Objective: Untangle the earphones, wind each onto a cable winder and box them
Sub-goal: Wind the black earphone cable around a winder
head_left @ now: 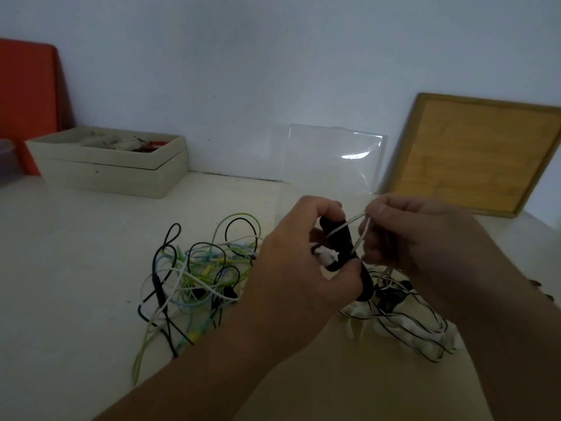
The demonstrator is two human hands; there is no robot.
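My left hand [303, 265] grips the black winder [337, 238], its long axis running near-to-far, my right hand [425, 238] just right of the winder pinches the white cable [349, 223] crossing it, and the remaining tangle [197, 275] lies left of it.

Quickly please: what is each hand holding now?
Left hand: grips the black winder.
Right hand: pinches the white cable.

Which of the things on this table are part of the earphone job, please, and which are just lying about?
In use: left hand holding the black winder; right hand pinching the white cable; tangled earphones; box.
Lying about: wooden board; clear sheet; red board.
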